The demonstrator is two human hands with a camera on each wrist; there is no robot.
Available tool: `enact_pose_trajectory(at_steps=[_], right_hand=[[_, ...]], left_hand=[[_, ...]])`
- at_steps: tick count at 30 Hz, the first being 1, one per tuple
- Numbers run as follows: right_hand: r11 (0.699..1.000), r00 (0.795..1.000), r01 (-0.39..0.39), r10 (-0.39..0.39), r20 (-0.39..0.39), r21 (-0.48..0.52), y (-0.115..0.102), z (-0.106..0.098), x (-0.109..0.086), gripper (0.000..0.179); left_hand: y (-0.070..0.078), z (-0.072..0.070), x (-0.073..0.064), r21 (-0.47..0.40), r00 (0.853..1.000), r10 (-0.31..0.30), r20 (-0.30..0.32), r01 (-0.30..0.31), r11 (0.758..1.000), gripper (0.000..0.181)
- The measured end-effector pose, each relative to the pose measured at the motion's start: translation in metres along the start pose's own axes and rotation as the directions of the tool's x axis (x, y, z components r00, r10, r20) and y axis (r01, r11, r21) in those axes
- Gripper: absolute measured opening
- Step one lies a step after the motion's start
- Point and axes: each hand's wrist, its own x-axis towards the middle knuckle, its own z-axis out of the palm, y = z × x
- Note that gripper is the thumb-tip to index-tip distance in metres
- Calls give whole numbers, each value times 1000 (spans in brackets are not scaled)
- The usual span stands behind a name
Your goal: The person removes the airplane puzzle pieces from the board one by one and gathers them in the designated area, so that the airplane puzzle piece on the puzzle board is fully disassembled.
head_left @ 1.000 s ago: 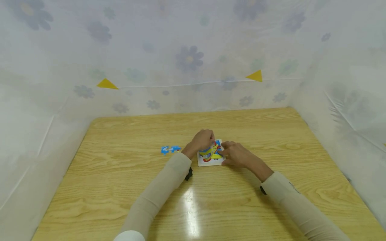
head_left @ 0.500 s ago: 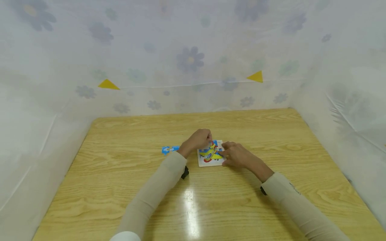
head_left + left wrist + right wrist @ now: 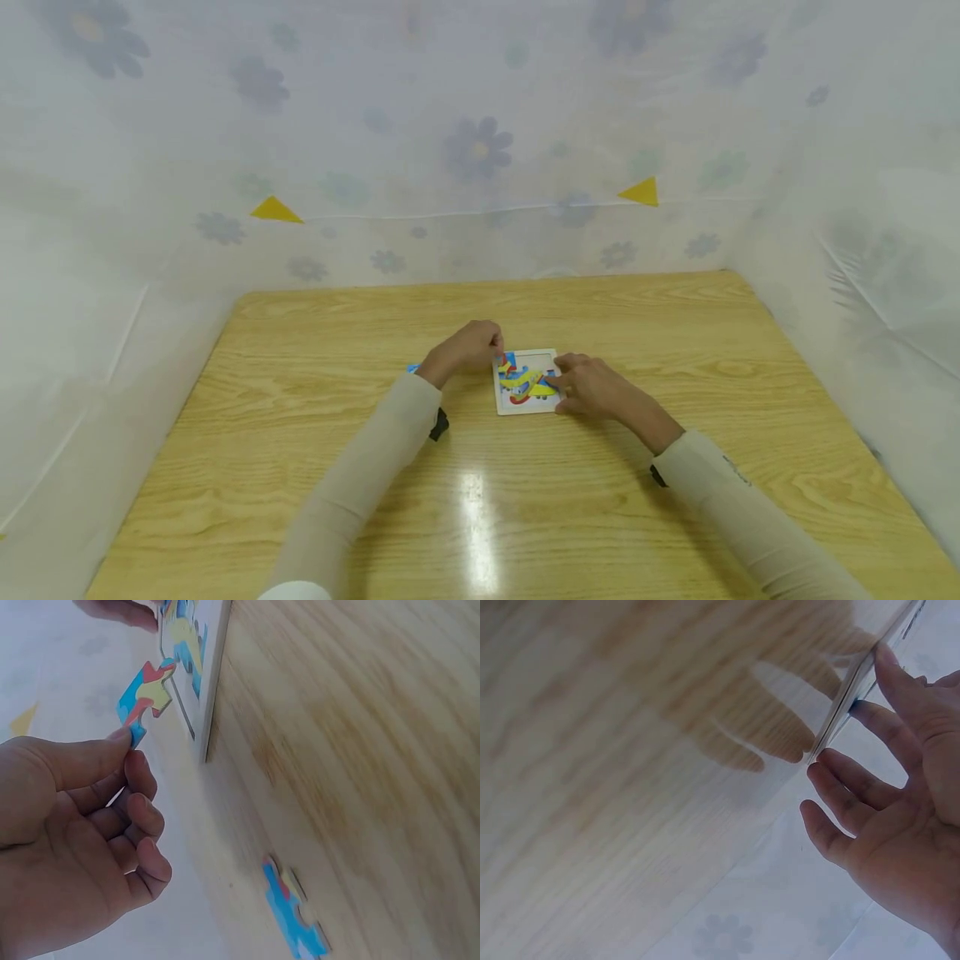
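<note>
My left hand (image 3: 467, 343) pinches a jigsaw piece (image 3: 154, 694) between thumb and index finger; the piece is blue, red and yellow. It overlaps the upper left corner of the puzzle tray (image 3: 525, 412) in the head view. In the left wrist view the piece is tilted, close to the tray's rim. Several pieces of a yellow aeroplane picture (image 3: 525, 385) lie within the tray, and its upper part shows bare backing. My right hand (image 3: 597, 388) rests at the tray's right side, thumb and fingers along the edge, index fingertip on the picture.
Loose blue puzzle pieces (image 3: 292, 913) lie on the wooden table (image 3: 480, 500) left of the tray, mostly behind my left wrist in the head view. A flowered white curtain (image 3: 480, 167) with two yellow triangles stands behind the table.
My left hand has moved left with the jigsaw piece, from the tray's upper right part to its upper left corner, uncovering bare backing. My right hand stays at the tray's right edge.
</note>
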Motion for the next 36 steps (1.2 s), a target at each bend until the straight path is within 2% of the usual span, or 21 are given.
enact_pose_trajectory(at_steps=[12, 22, 29, 36], right_hand=[[1000, 1000, -11, 11, 0, 10, -1, -1, 0, 51], [1000, 1000, -23, 23, 14, 20, -1, 0, 0, 51], [999, 999, -32, 31, 12, 33, -3, -2, -1, 52], [1000, 1000, -24, 24, 7, 14, -2, -2, 0, 51]], left_hand=[[-22, -14, -10, 33, 998, -14, 54, 12, 999, 25], [-36, -20, -16, 34, 993, -71, 94, 68, 997, 21], [-41, -19, -18, 9, 993, -81, 86, 81, 997, 22], [-42, -16, -20, 5, 995, -97, 40, 97, 995, 23]])
